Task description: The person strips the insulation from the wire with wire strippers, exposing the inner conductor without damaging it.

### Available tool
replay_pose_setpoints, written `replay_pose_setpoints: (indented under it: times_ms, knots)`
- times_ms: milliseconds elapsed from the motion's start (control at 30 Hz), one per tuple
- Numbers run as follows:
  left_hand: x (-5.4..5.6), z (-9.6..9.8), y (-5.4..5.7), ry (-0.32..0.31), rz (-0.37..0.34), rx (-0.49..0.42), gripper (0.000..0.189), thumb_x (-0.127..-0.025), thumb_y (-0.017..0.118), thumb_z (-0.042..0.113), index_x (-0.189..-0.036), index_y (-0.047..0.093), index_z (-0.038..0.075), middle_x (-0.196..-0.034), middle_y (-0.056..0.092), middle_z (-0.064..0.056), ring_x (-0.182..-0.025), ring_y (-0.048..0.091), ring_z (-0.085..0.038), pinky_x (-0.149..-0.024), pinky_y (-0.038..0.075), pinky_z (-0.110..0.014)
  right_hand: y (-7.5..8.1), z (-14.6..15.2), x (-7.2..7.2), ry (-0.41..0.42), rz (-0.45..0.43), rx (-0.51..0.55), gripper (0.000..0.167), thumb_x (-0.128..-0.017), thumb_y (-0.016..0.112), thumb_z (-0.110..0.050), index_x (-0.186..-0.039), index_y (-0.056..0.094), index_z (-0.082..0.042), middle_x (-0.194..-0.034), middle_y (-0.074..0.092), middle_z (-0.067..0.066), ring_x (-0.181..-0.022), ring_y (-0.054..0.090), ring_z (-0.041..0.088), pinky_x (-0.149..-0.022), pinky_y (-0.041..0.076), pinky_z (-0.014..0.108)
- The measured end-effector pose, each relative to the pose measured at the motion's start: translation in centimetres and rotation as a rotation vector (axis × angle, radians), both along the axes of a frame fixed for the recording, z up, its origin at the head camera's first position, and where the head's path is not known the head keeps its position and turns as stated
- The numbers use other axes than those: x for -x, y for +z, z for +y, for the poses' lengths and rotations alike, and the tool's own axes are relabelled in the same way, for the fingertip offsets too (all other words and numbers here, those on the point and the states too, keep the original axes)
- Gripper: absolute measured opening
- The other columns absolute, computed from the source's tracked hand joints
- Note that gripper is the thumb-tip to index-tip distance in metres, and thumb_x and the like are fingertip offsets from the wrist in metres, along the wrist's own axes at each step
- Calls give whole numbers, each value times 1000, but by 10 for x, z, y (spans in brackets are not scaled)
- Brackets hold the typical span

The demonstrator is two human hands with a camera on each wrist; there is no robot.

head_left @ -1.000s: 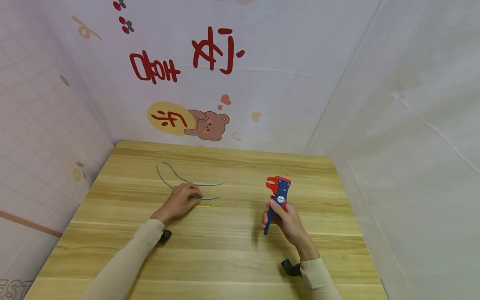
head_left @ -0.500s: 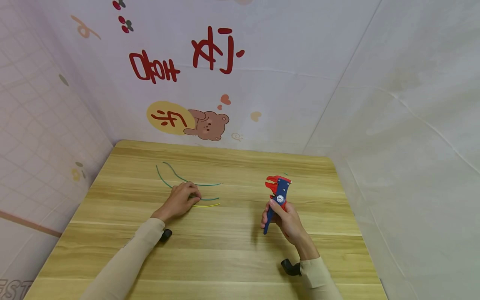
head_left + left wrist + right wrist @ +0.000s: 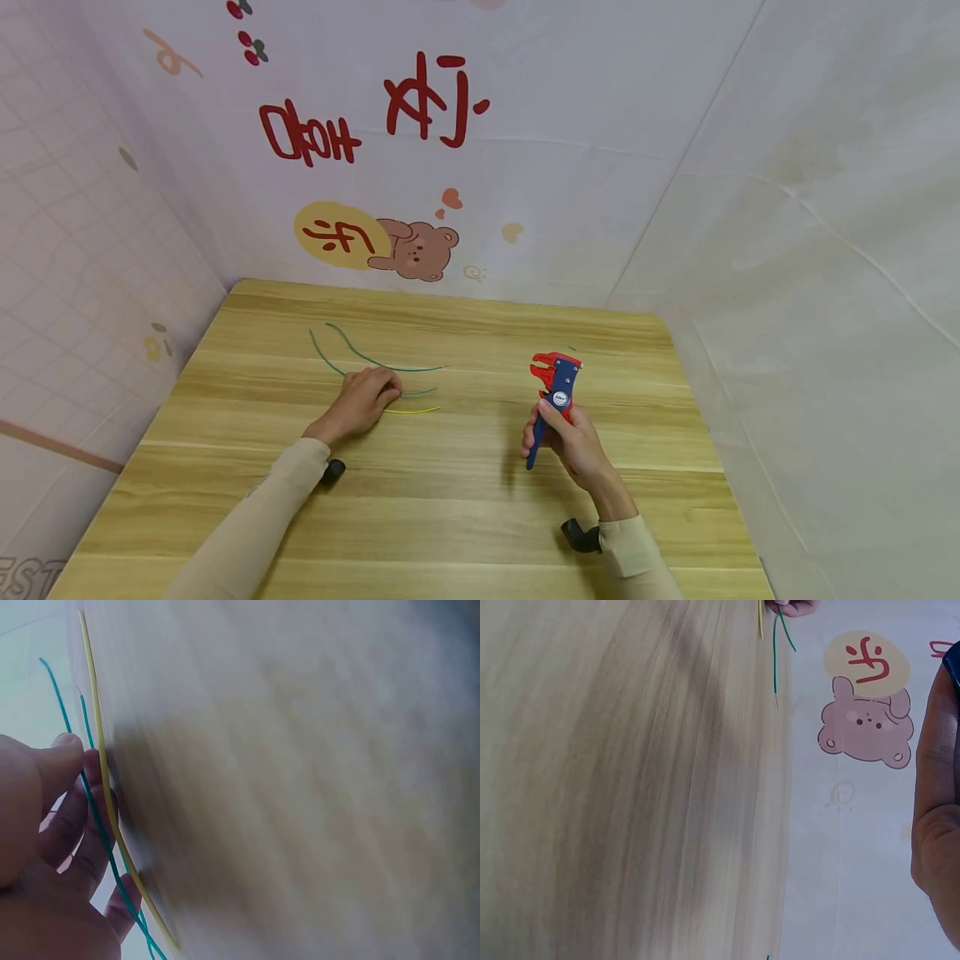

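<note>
My left hand [image 3: 362, 402] pinches a green wire [image 3: 418, 392] between thumb and fingers, low over the left part of the table. In the left wrist view the pinched wire's free end [image 3: 55, 690] stands out past the thumb tip. A second green wire [image 3: 351, 348] curves behind the hand; its bare, stripped end shows in the right wrist view. A yellow wire [image 3: 414, 412] lies in front, partly hidden by the hand. My right hand [image 3: 577, 448] grips a red-and-blue wire stripper [image 3: 562, 382] by its handles, head pointing away from me, with no wire in its jaws.
A tiny green offcut [image 3: 572, 348] lies behind the stripper on the wooden table [image 3: 442, 500]. Printed fabric walls [image 3: 570, 167] stand at the back and both sides. A black wrist fitting [image 3: 581, 536] sits under the right cuff, another at the left.
The free end of the pinched green wire has risen a little, and its far end has shifted slightly. The left fingers have closed further. The right hand and stripper stay almost still.
</note>
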State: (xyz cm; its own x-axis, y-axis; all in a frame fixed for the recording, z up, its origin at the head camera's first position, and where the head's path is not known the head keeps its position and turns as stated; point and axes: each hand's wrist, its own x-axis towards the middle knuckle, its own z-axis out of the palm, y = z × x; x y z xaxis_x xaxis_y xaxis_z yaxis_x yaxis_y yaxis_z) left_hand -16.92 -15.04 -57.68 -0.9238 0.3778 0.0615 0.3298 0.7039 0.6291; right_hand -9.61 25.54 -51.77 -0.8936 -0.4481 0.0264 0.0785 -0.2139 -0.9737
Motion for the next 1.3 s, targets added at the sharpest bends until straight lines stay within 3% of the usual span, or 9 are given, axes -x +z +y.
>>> replay_pose_setpoints:
  times_ms: [433,567,667,800,1167,1300]
  knots:
    - [-1,-3,1,6,29,-67,8,-111,73,12,-115,79,12,-107,81,-1,-96,69,-17,-98,39,-49,-2,-2,-4,1,6,-2,33,-125,41,-25,-109,61,-5,-88,77,2,-77,80,17,-81,71,40]
    - [-1,-3,3,9,80,-95,7,-108,77,10,-114,80,10,-104,82,-1,-93,72,-15,-96,46,-42,-3,-3,-5,2,4,1,33,-125,41,-25,-109,61,-5,-88,77,1,-78,80,17,-82,71,40]
    - [-1,-4,5,16,126,-119,7,-106,80,8,-112,81,8,-99,81,-1,-88,72,-13,-88,53,-33,-3,-5,-5,-1,1,0,33,-125,42,-26,-109,62,-5,-88,78,1,-78,80,16,-82,71,39]
    - [-1,-4,9,36,154,-156,7,-105,80,7,-112,82,6,-98,79,-2,-87,69,-12,-80,55,-27,-4,-7,-7,-7,0,-3,32,-125,43,-27,-109,62,-6,-88,78,0,-78,80,15,-82,70,37]
    - [-2,-8,16,64,214,-228,6,-105,79,5,-107,83,10,-101,81,-5,-88,70,-16,-80,59,-37,-4,-11,-9,-10,9,3,31,-125,42,-25,-110,61,-5,-87,77,1,-77,79,15,-80,70,37]
    - [-3,-9,21,65,232,-257,7,-105,80,5,-107,82,11,-101,81,-4,-88,69,-16,-89,51,-42,-4,-13,-9,-14,9,-6,32,-125,42,-25,-109,61,-6,-87,77,1,-77,80,16,-80,70,38]
